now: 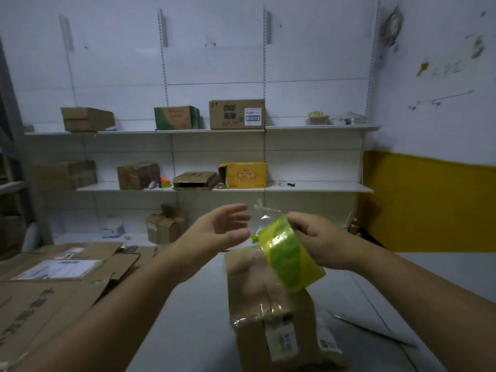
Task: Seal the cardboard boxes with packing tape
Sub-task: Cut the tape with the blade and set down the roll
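A brown cardboard box (271, 312) with old tape strips and printed labels lies on the grey table (193, 318) in front of me. Above its far end my right hand (319, 241) grips a yellow-green roll of packing tape (291, 257). A loose, crumpled clear end of tape (264, 212) sticks up from the roll. My left hand (222, 228) hovers just left of that loose end, fingers spread and straight, holding nothing.
Flattened cardboard sheets (53, 280) cover the table's left side. A white sheet (375, 326) lies at the right. Wall shelves (308, 128) behind carry several boxes, among them a yellow box (245, 174) and a labelled brown box (236, 114).
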Motion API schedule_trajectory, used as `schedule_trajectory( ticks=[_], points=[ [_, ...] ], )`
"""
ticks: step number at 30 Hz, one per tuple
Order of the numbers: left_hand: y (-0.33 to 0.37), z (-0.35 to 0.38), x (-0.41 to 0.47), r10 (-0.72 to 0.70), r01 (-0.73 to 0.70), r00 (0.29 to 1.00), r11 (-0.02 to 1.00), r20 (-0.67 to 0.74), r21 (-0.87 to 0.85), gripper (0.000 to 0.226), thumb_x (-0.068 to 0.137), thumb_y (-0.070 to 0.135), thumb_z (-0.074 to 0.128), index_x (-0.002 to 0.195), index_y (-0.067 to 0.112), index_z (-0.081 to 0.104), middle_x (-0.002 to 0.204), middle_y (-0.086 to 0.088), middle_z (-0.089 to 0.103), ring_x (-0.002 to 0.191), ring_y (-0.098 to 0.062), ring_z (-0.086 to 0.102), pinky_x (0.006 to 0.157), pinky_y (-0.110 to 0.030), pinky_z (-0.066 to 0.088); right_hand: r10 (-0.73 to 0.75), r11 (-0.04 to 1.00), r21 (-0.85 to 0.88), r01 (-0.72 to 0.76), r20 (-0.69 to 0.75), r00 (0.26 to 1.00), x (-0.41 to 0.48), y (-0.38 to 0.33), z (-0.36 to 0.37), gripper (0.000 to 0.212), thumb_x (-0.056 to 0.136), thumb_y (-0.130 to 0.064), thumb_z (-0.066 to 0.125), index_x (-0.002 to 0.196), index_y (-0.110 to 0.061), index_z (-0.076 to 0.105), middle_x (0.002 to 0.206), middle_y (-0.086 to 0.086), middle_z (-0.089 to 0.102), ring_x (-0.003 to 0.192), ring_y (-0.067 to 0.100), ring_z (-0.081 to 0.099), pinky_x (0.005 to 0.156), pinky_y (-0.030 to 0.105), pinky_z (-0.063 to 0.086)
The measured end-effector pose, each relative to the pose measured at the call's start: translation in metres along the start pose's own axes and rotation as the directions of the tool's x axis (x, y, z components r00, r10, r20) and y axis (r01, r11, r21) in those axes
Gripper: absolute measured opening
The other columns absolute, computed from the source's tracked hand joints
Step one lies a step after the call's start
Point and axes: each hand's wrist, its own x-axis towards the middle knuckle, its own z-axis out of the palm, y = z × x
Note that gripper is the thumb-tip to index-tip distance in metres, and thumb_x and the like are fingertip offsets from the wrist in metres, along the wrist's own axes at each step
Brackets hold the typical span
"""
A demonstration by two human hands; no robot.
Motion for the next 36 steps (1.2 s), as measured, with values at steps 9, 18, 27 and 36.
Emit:
schedule_trajectory(
  ticks=[9,18,27,36],
  points=[
    [0.07,0.029,-0.058,0.079,-0.083,0.995,0.993,0.056,0.079,0.018,0.065,0.022,0.069,0.08,0.028,0.076,0.082,-0.003,0.073,0.079,-0.018,0.065,0.07,-0.023,0.054,-0.029,0.97,-0.234,0.064,0.149,0.988,-0.045,-0.045,-0.008,0.012,0.099,-0.021,0.045,0.096,-0.026,0.055,0.092,-0.002,0.06,0.084,0.013,0.057,0.081,0.04,0.053],
    [0.074,0.046,-0.073,-0.16,0.146,0.986,0.954,0.036,0.261,0.009,0.08,-0.002,0.066,0.08,0.006,0.071,0.077,-0.007,0.073,0.071,-0.013,0.07,0.068,-0.022,0.057,0.185,0.951,-0.296,-0.085,0.331,0.925,-0.078,-0.054,-0.019,0.026,0.096,-0.029,0.051,0.122,-0.033,0.053,0.108,-0.01,0.063,0.097,0.006,0.062,0.079,0.023,0.056],
    [0.052,0.02,-0.095,-0.281,0.324,0.942,0.904,-0.183,0.278,0.01,0.08,-0.001,0.065,0.075,0.007,0.068,0.072,-0.007,0.072,0.066,-0.014,0.069,0.059,-0.021,0.054,0.593,0.805,-0.313,-0.504,0.467,0.656,-0.099,-0.012,-0.029,0.021,0.098,-0.014,0.044,0.112,-0.015,0.059,0.1,0.016,0.071,0.079,0.024,0.07,0.068,0.032,0.057],
    [0.025,0.024,-0.124,-0.366,0.365,0.9,0.93,-0.235,-0.048,0.018,0.08,-0.008,0.06,0.091,0.005,0.068,0.078,-0.017,0.068,0.07,-0.024,0.065,0.065,-0.027,0.055,0.448,0.78,0.15,-0.608,0.545,0.709,-0.094,0.006,-0.027,0.053,0.09,0.008,0.046,0.117,-0.035,0.06,0.12,0.013,0.059,0.088,0.029,0.06,0.062,0.031,0.05]
  ],
)
